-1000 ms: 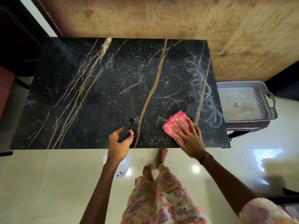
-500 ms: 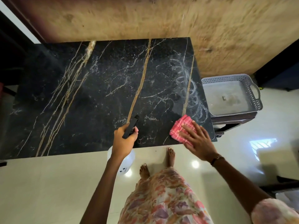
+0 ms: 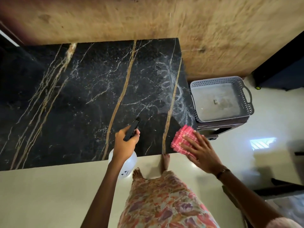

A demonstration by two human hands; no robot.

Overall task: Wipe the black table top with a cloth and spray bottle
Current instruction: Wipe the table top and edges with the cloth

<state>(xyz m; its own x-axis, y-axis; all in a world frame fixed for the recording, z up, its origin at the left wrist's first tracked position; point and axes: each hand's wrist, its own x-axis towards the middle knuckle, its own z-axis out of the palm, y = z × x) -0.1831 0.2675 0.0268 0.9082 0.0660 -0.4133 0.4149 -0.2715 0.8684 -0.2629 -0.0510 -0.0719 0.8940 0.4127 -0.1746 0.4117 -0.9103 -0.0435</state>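
One table top (image 3: 92, 96), one cloth (image 3: 183, 139), one spray bottle (image 3: 126, 162), one basket (image 3: 246, 96), two hands (image 3: 125, 142).

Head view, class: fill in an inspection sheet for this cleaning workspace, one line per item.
Surface: black marble table top with gold veins; whitish swirl streaks near its right edge.
Job's things: pink cloth flat at the near right corner; spray bottle held at the near edge.
Clutter: nothing seen on the table.
Grips: left hand closed round the bottle; right hand flat on the cloth.
Cables: nothing seen.
Surroundings: grey perforated basket on a stand at right; glossy pale floor.
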